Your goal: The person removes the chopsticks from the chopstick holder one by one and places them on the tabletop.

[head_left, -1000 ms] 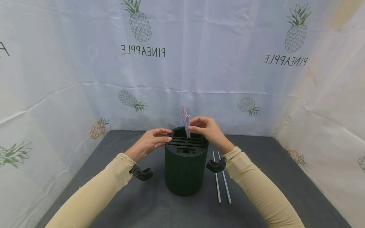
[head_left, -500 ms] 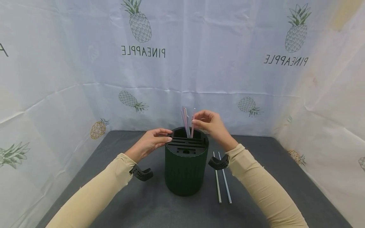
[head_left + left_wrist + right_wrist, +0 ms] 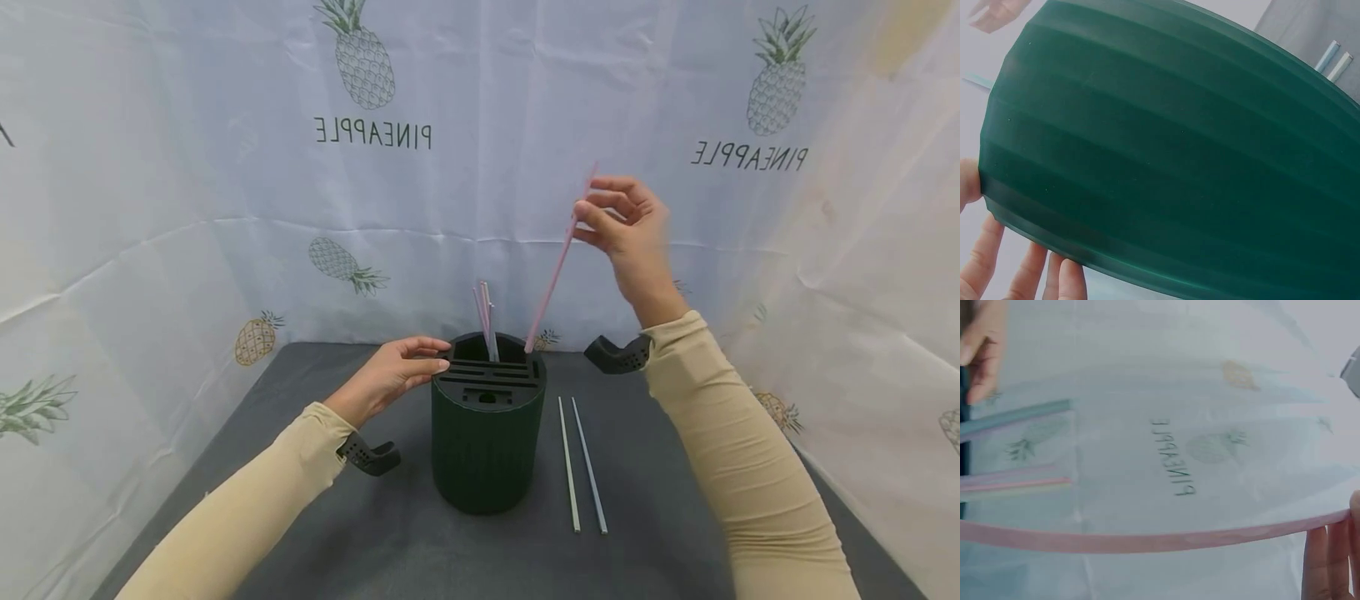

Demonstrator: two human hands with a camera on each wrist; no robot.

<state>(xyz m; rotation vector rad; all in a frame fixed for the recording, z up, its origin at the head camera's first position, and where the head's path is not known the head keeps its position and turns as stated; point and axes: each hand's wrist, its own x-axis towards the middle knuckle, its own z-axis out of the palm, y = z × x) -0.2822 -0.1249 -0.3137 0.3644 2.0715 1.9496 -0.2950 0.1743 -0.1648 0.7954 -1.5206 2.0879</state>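
Observation:
My right hand (image 3: 633, 237) is raised above and right of a dark green utensil holder (image 3: 487, 450) with a slotted black top. It pinches a long pink chopstick (image 3: 553, 275) near its upper end. The chopstick slants down to the left, its lower tip overlapping the holder's back right rim in the head view. My left hand (image 3: 390, 371) rests at the holder's left rim, with its fingers (image 3: 1029, 269) extended along the side. Several thin pastel chopsticks (image 3: 483, 308) stand in the holder's back compartment, their lower parts hidden inside.
On the dark table (image 3: 360, 533), right of the holder, lie a pale green chopstick (image 3: 570, 475) and a light blue chopstick (image 3: 592, 475), side by side. A white pineapple-print curtain (image 3: 525, 183) surrounds the table at the back and sides.
My right hand has drawn the pink chopstick up out of the bunch in the holder and swung it right. My left hand stays at the rim.

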